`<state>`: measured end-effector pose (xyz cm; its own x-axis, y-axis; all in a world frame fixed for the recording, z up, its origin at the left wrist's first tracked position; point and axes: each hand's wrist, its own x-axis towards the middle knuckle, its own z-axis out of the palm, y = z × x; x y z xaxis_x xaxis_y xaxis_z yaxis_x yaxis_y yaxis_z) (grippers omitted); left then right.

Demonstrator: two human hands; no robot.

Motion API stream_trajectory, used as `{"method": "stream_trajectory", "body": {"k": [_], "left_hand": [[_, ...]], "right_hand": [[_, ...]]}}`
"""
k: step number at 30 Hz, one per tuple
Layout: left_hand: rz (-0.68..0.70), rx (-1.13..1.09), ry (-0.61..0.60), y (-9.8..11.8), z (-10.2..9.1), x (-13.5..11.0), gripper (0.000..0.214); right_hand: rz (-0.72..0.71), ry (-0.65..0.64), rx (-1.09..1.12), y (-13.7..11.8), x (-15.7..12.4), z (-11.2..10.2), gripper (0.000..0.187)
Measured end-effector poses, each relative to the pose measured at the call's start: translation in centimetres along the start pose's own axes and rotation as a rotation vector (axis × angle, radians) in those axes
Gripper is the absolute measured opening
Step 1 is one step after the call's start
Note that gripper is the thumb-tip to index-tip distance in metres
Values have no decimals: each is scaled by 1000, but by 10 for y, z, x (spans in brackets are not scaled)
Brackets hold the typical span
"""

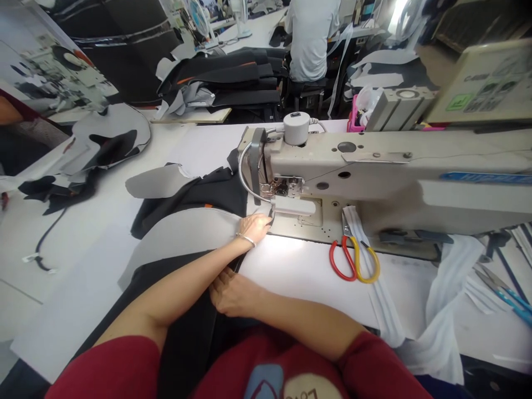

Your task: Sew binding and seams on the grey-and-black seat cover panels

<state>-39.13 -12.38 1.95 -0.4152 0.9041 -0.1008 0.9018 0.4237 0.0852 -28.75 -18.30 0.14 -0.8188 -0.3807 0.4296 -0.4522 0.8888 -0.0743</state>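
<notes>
- While the left hand [255, 227] sits right at the needle area [272, 212] of the sewing machine [374, 160], the right hand [233, 292] lies well back, near the table [299, 271] edge, so the left is clearly the nearer one to the stitching point.
- The left fingers bend down onto the edge of the grey panel [187, 233]; whether they pinch it or only press it cannot be told.
- The right hand rests palm down on the black fabric [195, 332]. Its fingertips are hidden under the left forearm, so its hold cannot be told either.
- The work piece, grey panel over black fabric, lies left of the machine head. Its long axis runs from the lap up and to the right, ending at the needle.
- The two forearms cross, the left one over the right hand.
- Counted: one sewing machine in front and one bracelet [248, 240] on the left wrist.
- Counted: two pairs of scissors, the red-and-yellow scissors [353, 259] just right of the needle plate and the blue-handled scissors [509, 296] far right.
- Counted: one loose grey piece [158, 180] further left and one bundle of white strips [361, 227] under the scissors.
- One other person [311, 39] sits at the back, turned away.
</notes>
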Motion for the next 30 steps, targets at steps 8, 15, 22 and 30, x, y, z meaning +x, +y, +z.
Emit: {"method": "stream_trajectory", "body": {"k": [8,15,22,30], "left_hand": [[68,80,39,-1,-9,17,23],[92,126,68,-4,-16,15,16],[520,308,236,-15,-2,9,34],[417,394,221,2,5,3,30]], "right_hand": [[27,-86,3,7,-3,-6,32],[-40,-12,156,10,3,0,25],[-3,-93,367,8,-1,-14,22],[-68,-30,497,4,-50,-14,30]]}}
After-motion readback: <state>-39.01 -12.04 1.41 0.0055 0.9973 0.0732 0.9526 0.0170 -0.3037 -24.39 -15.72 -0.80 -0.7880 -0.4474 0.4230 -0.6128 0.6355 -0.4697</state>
